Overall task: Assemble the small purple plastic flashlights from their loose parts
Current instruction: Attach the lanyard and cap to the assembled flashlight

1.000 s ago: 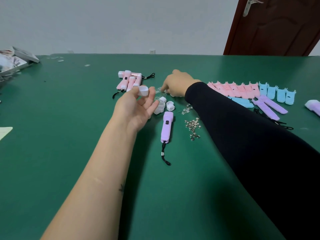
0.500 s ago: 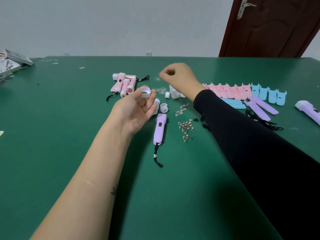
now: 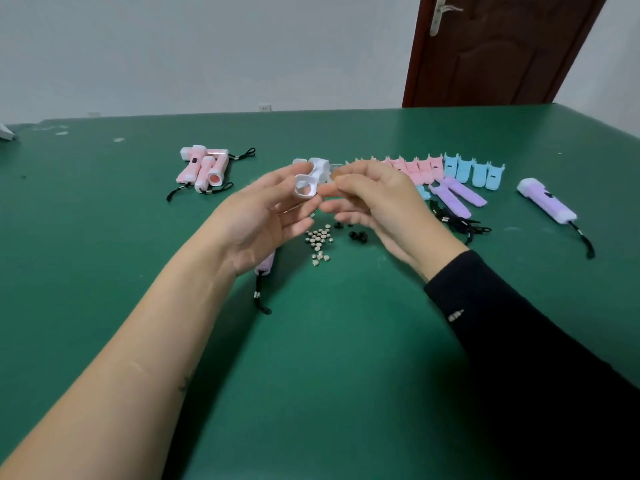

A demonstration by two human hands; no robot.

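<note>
**Hands meeting over the parts**

Above the green table [image 3: 104, 271], the right hand [image 3: 377, 202] has come back from the far pile to the left hand [image 3: 256, 220], which pinches a white head ring [image 3: 306, 190]. The right fingertips are closed together, on what cannot be told; probably a lens to seat in the ring. The purple flashlight body [image 3: 266, 266] lies under the left hand.

Two purple flashlights [image 3: 547, 202], four blue shells [image 3: 479, 173] abreast, perhaps four pink flashlights [image 3: 204, 173].

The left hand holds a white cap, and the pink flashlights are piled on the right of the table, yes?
No. In the head view the left hand holds the white cap, but the pink flashlights are piled on the left of the table.
</note>
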